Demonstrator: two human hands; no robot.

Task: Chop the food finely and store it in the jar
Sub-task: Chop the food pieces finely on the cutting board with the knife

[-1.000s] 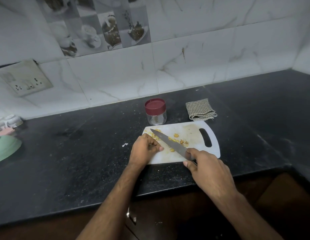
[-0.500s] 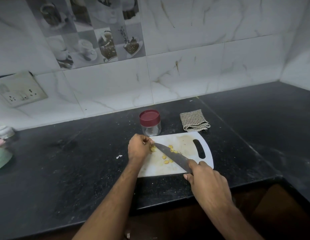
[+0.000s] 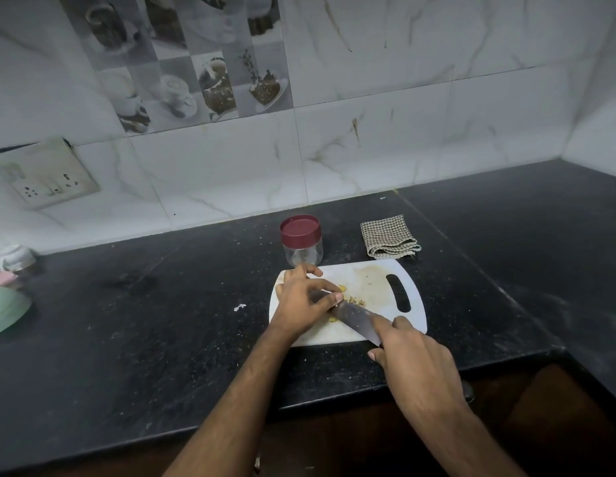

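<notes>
A white cutting board (image 3: 375, 282) lies on the black counter (image 3: 162, 321), with small yellow food bits (image 3: 351, 299) near its middle. My right hand (image 3: 415, 364) grips the handle of a large knife (image 3: 359, 321), whose blade slants across the board toward the upper left. My left hand (image 3: 303, 299) rests over the blade's front end, fingers laid across it and hiding the tip. Just behind the board stands a clear jar (image 3: 302, 251) with a dark red lid on.
A folded checkered cloth (image 3: 389, 239) lies right of the jar. A green bowl (image 3: 5, 309) and small items sit at the counter's far left. A white scrap (image 3: 240, 307) lies left of the board. The tiled wall carries a socket plate (image 3: 46, 173).
My left hand has moved from beside the blade, where it steadied the food, onto the blade's front end. The knife has shifted nearer the board's front, and the food pile looks smaller.
</notes>
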